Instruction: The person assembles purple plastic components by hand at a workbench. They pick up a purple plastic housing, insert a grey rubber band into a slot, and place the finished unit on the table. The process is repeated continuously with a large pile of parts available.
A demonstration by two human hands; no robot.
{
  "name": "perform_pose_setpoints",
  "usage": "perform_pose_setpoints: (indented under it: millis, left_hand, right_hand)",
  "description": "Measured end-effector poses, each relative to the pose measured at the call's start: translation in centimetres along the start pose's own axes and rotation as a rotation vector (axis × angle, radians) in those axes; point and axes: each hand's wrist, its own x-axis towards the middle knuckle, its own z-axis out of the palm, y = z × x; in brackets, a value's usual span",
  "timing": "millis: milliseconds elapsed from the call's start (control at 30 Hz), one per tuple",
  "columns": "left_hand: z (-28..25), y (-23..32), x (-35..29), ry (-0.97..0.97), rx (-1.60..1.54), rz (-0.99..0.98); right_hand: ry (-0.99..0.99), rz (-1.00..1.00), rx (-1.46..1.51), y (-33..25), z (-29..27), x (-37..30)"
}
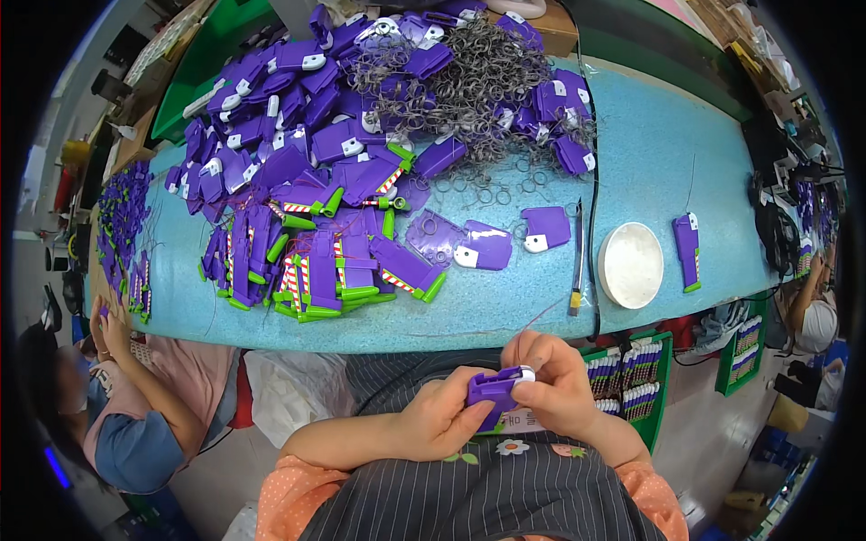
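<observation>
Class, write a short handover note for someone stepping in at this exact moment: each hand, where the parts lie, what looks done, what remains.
Left hand and right hand together grip one purple plastic piece over the lap.
Table: big heap of purple pieces, tangle of wire rings, white round dish.
Looks done: stacked pieces with green ends.
Left: the loose heap.

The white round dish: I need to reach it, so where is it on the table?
In the head view, the white round dish sits on the blue table at the person's right, between a thin tool and a lone purple piece.
</observation>
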Motion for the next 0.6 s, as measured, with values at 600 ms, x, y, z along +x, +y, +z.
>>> perform_pose_setpoints:
  millis: [600]
  left_hand:
    - [-0.8, -1.3, -0.4, -0.061, -0.103, -0.058]
  right_hand:
    - [0.043, -0.033, -0.207, 0.0, 0.5, 0.0]
